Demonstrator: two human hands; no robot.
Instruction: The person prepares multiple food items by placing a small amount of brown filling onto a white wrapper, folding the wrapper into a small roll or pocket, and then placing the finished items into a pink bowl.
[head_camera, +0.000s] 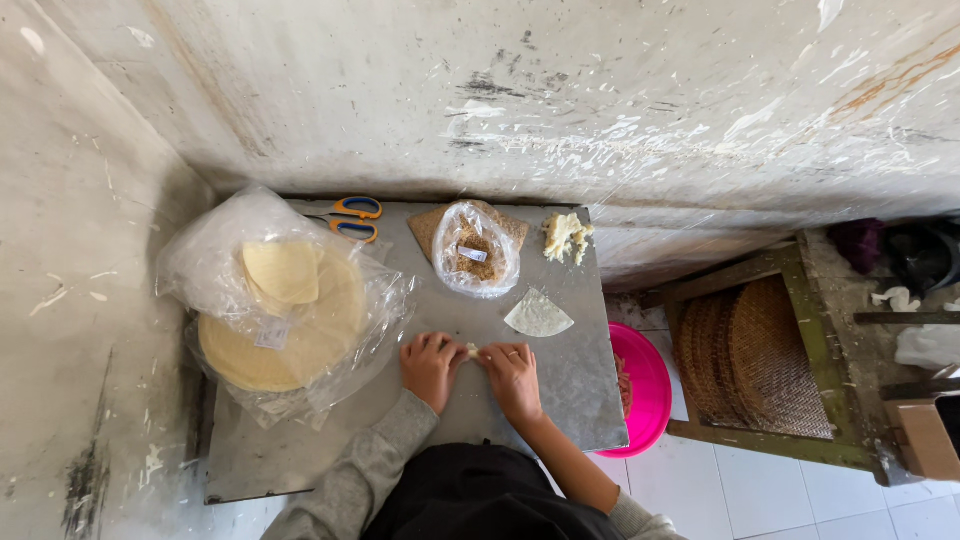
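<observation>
My left hand (430, 366) and my right hand (512, 376) rest side by side on the grey table top (560, 400), fingers curled down over a small pale roll of wrapper (471, 350) pinched between them. Just beyond my right hand lies a quarter-round piece of thin white wrapper (538, 314). A clear bag of brown crumbly filling (476, 250) sits at the back of the table, with a lump of pale yellow dough-like stuff (566, 237) to its right.
A big clear plastic bag of round yellowish wrappers (285, 320) fills the table's left side. Orange-handled scissors (352, 218) lie at the back. A pink plastic bowl (645, 392) sits low on the right, beside a wooden frame with woven trays (755, 360). Stained walls close in behind and left.
</observation>
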